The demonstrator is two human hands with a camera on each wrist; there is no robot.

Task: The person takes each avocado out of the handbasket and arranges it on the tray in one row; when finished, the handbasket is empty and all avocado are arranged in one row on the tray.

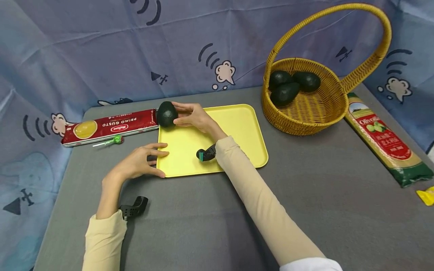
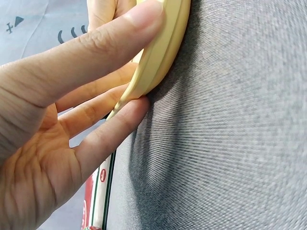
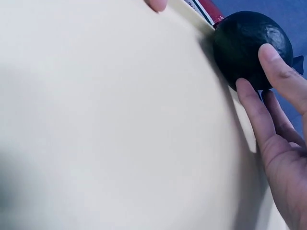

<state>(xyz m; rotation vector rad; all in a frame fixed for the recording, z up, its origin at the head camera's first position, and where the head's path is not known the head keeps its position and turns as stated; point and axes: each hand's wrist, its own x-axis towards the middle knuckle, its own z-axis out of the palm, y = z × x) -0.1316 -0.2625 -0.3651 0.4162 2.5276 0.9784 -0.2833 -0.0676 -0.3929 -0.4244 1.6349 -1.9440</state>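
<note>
A yellow tray (image 1: 234, 124) lies on the grey table. At its far left corner, a dark green avocado (image 1: 167, 114) is pinched between the thumb and fingers of my right hand (image 1: 196, 117). The right wrist view also shows this avocado (image 3: 242, 45) against the tray's rim. My left hand (image 1: 139, 162) holds the near left corner of the tray. In the left wrist view the thumb lies over the tray's outer wall (image 2: 160, 62), with the fingers spread along the adjoining side. Whether the avocado bears on the rim cannot be made out.
A wicker basket (image 1: 298, 128) with a tall handle holds three avocados at the back right. Beside it lies an Olivoila spaghetti packet (image 1: 390, 139), and a yellow wrapped candy (image 1: 426, 196) nearby. Left of the tray are a red spaghetti packet (image 1: 129, 122) and a green lollipop (image 1: 117, 139).
</note>
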